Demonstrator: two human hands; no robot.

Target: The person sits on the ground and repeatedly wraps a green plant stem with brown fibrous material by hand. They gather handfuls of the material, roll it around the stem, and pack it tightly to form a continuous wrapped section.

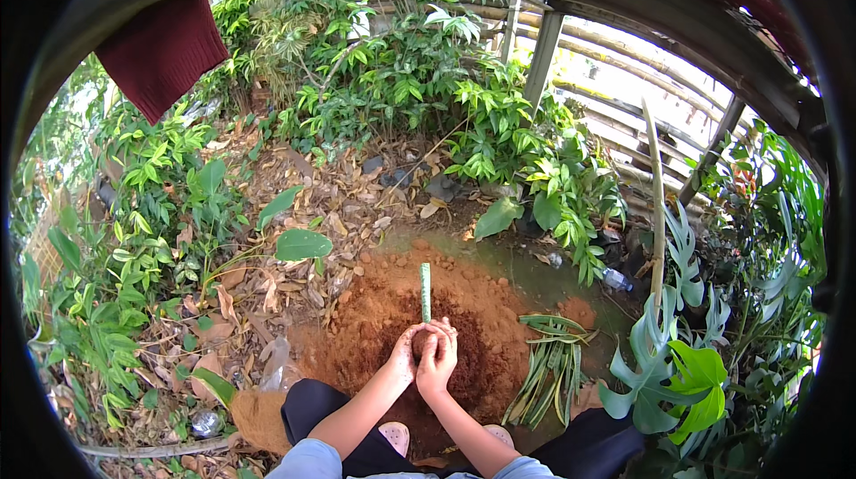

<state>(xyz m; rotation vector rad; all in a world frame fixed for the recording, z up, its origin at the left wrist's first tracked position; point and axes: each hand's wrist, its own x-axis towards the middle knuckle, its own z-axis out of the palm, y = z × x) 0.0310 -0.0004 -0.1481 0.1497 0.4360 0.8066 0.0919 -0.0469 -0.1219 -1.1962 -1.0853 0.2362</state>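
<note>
Leaf strip [425, 290], narrow, blunt-topped and mottled in light and dark green, stands nearly upright over loose reddish-brown soil [361, 305], its lower end hidden by fingers. Left grip [406, 348] and right grip [438, 358] cup together, closed around that end and a brown clump [418, 343]; both forearms [358, 412] reach forward from below, converging toward the wrists.

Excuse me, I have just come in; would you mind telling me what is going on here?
A person's left hand and right hand are cupped together at the near end of a narrow green leaf piece, over loose reddish-brown soil. The hands hide its base, so their grip is unclear. Long green leaves lie in a bundle on the right.
</note>
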